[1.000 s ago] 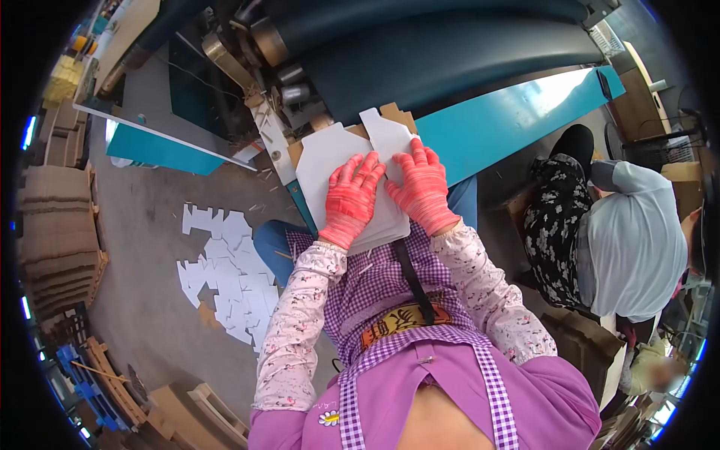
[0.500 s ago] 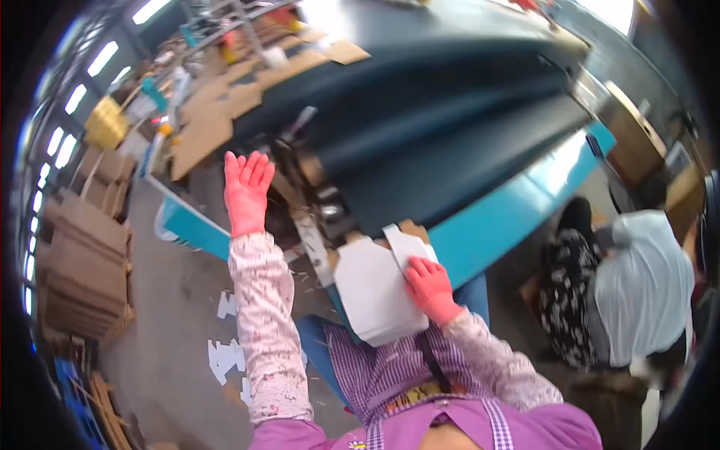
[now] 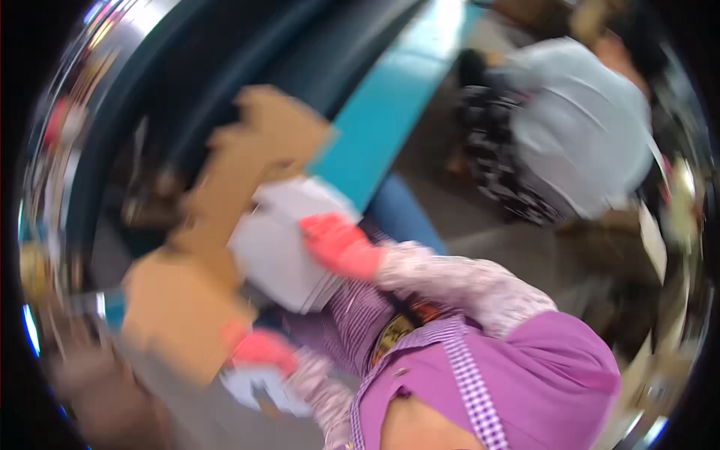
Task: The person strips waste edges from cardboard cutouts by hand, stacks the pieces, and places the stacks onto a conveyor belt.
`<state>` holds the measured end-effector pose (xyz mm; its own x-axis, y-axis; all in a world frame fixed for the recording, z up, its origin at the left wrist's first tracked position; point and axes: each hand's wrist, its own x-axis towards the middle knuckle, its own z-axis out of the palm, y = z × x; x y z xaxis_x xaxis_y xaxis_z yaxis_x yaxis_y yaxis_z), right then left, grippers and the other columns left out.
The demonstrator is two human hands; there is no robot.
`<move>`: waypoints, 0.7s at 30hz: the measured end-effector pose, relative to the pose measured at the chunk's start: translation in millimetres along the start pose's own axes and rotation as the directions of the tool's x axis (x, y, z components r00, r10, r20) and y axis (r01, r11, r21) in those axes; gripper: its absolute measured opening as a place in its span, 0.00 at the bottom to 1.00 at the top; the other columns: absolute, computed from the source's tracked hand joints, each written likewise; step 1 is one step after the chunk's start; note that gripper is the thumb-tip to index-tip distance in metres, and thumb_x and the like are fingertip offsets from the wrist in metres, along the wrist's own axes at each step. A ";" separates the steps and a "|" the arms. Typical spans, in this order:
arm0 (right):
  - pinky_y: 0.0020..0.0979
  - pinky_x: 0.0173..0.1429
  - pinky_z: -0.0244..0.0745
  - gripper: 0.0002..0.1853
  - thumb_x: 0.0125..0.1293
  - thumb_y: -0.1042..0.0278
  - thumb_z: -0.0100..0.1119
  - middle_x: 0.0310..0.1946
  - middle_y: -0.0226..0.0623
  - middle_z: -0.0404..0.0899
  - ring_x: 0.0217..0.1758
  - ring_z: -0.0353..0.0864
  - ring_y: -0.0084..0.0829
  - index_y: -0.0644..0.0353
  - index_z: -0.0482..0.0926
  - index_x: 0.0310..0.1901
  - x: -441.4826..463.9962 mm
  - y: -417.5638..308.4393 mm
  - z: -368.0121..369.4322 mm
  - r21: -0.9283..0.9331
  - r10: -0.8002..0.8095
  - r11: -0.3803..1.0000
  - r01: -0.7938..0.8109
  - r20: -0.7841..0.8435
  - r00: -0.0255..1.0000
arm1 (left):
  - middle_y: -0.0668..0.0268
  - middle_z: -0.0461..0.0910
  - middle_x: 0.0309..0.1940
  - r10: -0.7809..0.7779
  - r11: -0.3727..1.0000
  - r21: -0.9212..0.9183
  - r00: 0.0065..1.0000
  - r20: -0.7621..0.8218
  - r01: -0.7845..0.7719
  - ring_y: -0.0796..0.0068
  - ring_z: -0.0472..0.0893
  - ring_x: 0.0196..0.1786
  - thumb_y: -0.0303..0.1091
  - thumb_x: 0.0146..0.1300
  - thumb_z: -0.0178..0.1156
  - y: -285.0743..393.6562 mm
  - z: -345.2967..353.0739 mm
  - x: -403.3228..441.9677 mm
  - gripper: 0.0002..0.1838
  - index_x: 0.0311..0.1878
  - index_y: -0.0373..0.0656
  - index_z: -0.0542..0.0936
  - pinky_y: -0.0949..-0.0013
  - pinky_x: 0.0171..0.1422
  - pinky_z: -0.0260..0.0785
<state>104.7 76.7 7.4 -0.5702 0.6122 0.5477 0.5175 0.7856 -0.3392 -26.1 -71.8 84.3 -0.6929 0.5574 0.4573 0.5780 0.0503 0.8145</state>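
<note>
"Brown die-cut cardboard sheet [image 3: 187, 315] in my left grip [image 3: 259, 349], its fingers closed on the lower right edge, though the blur hides how each one lies."

"And the right?"

"My right grip [image 3: 341, 244], in the same pink-red glove, lies over the right-hand part of the white cardboard stack [image 3: 277, 244]. Its fingers are drawn together rather than spread; I can't tell whether they pinch any sheets or only rest on them."

"Where exactly is that stack?"

"Right in front of me, by my purple checked apron [image 3: 352, 311], with its several layers showing along the lower edge. What bears it is hidden. The brown sheet runs up along its left side, its notched part reaching past the top; whether the two touch I can't make out."

"What else is near you?"

"A teal panel [image 3: 382, 112] slants away beyond the stack, beside a dark machine. White cut pieces [image 3: 262, 390] lie on the floor below my left grip. Off to the right, well apart from me, a co-worker bends forward in a pale top [image 3: 585, 127] and black patterned trousers [image 3: 499, 157]."

"Your sleeves?"

"Pale ones, with a small pattern, over both forearms."
</note>
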 end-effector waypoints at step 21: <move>0.44 0.72 0.61 0.27 0.51 0.61 0.69 0.73 0.50 0.60 0.73 0.61 0.52 0.50 0.78 0.55 50.4 34.2 -52.9 0.026 0.117 0.987 -0.156 0.541 0.833 | 0.70 0.75 0.62 0.228 0.809 0.435 0.894 0.387 -0.395 0.64 0.72 0.63 0.29 0.61 0.57 -36.0 98.4 12.5 0.22 0.60 0.50 0.78 0.58 0.67 0.63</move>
<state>127.4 129.6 63.9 -0.7595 0.6505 0.0028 0.5832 0.6828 -0.4400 -13.1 14.8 25.5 -0.3206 0.8299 0.4565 0.9288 0.1809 0.3234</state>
